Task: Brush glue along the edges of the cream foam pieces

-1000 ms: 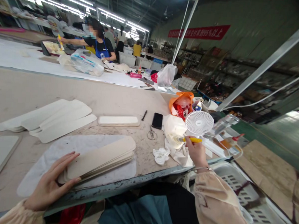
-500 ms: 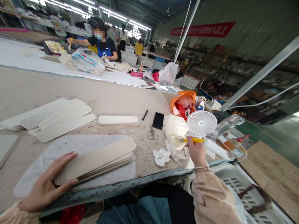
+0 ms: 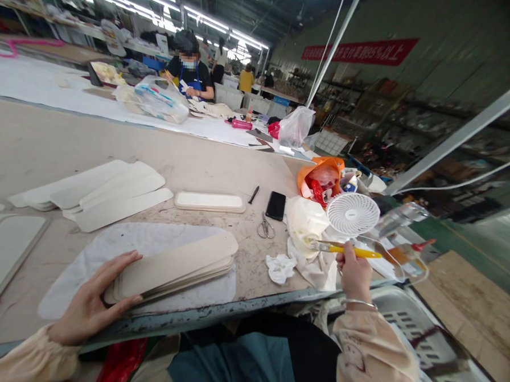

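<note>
My left hand (image 3: 98, 297) lies at the left end of a fanned stack of long beige boards (image 3: 178, 267), thumb along the near side and fingers over the far side. The stack rests on a pale rounded sheet (image 3: 84, 267). On the right, my right hand (image 3: 354, 270) grips a brush (image 3: 346, 250) by its yellow handle. The bristles point left, at the cream-coloured lining of a white bag (image 3: 307, 225). Crumpled tissue (image 3: 280, 267) lies left of the bag.
Behind are scissors (image 3: 266, 228), a black phone (image 3: 276, 206), a dark pen-like tool (image 3: 253, 194) and narrow white boards (image 3: 210, 202). A white fan (image 3: 353, 213) and orange bag (image 3: 320, 177) stand right. A person (image 3: 191, 68) works across the table.
My right hand has moved right and slightly down with the brush, whose bristles now show beside the bag's opening. The view has shifted a little. The person opposite has drawn an outstretched arm in.
</note>
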Demonstrator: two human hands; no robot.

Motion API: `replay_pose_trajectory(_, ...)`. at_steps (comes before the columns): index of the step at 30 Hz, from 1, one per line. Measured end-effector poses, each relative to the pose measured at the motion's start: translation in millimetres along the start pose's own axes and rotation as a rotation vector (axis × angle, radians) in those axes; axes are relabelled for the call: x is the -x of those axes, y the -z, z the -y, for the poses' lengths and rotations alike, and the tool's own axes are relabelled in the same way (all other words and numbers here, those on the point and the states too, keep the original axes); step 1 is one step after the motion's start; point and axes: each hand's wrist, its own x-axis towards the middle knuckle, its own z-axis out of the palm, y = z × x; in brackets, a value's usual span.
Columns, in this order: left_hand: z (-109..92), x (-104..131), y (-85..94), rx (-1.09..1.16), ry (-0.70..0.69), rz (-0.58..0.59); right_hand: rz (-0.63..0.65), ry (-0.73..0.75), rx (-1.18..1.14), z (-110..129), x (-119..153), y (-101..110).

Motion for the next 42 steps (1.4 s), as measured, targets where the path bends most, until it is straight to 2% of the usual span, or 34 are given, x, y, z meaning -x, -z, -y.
replay_pose_trajectory(4, -3, -2, 0.2, 0.008, -0.002, -0.013, 0.004, -0.077, -0.307, 10, 10, 8)
replay_pose_trajectory(7, -8, -5, 1.2, 0.029, -0.024, -0.031, 0.136, -0.187, -0.527, 20, 29, 6)
replay_pose_trajectory(9, -12, -6, 2.4, 0.048, -0.055, -0.051, 0.246, -0.271, -0.623, 27, 49, -5)
replay_pose_trajectory(12, -19, -5, 4.0, 0.084, -0.071, -0.057, 0.405, -0.365, -0.677, 36, 88, -38)
replay_pose_trajectory(15, -20, -5, 3.7, 0.181, -0.066, -0.071, 0.558, -0.42, -0.633, 42, 134, -86)
replay_pose_trajectory(20, -21, -6, 2.3, 0.276, -0.049, -0.069, 0.721, -0.343, -0.452, 50, 208, -159)
replay_pose_trajectory(25, -20, -5, -0.5, 0.343, -0.073, -0.089, 0.841, -0.274, -0.346, 52, 248, -203)
replay_pose_trajectory(30, -20, -5, -1.4, 0.36, -0.068, -0.094, 0.943, -0.239, -0.248, 55, 265, -223)
replay_pose_trajectory(33, -20, -5, -0.9, 0.358, -0.069, -0.1, 0.944, -0.215, -0.191, 56, 267, -227)
replay_pose_trajectory(37, -20, -5, -0.1, 0.348, -0.052, -0.082, 0.898, -0.168, -0.115, 52, 255, -220)
replay_pose_trajectory(42, -20, -5, 0.4, 0.33, -0.056, -0.067, 0.764, -0.088, -0.012, 42, 219, -200)
